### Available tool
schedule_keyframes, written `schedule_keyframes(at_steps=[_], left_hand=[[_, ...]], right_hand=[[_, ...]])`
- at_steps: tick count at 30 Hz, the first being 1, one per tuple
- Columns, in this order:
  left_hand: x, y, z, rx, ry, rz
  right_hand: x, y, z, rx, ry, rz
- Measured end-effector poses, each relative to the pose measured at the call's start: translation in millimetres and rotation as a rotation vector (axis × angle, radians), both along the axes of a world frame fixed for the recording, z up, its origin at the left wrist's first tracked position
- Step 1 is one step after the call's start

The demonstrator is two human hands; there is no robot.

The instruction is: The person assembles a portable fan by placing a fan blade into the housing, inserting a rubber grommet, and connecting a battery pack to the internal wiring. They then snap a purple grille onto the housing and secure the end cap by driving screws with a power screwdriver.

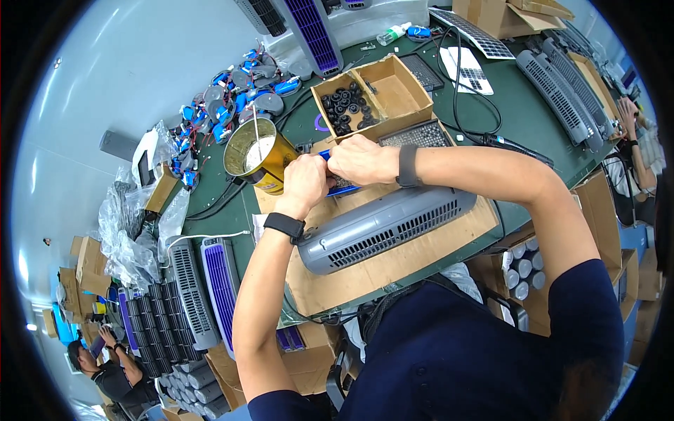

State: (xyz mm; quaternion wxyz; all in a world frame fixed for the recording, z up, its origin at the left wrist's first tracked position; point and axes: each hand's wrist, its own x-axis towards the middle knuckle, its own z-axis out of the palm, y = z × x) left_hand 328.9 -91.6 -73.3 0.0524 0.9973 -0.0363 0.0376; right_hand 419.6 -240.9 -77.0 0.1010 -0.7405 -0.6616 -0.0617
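My left hand and my right hand meet over a blue-rimmed tray of small metal parts. Both have their fingers curled in; whatever lies in them is hidden, and a bit of blue shows between them. Just below lies a long grey slotted housing on a cardboard sheet. Left of my left hand stands a yellow can holding a pale substance and a thin stick. A cardboard box with two compartments sits beyond my hands, black round knobs in its left one.
Blue and grey motor-like parts with wires are heaped at the far left of the green table. Black cables cross its right side. Slotted housings lie far right. Co-workers are at both sides.
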Motion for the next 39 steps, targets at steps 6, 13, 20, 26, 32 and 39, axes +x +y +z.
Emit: schedule_keyframes(at_steps=[6, 13, 20, 26, 32, 39], left_hand=[[1, -5, 5, 0.005, -0.007, 0.044], [-1, -5, 13, -0.126, -0.011, 0.069], [-7, -22, 62, -0.291, -0.127, 0.096], [-25, -69, 124, -0.641, -0.055, 0.107], [-3, -115, 106, -0.59, -0.035, -0.155], [41, -143, 64, -0.697, 0.254, -0.101]], right_hand=[[1, 3, -3, -0.04, -0.034, -0.015], [4, -2, 7, 0.022, 0.056, -0.043], [14, -15, 37, 0.148, 0.366, -0.088], [4, -100, 96, 0.339, 0.546, -0.118], [-51, -201, 71, 0.442, 0.62, -0.302], [-95, -226, 9, 0.664, 0.829, -0.689]])
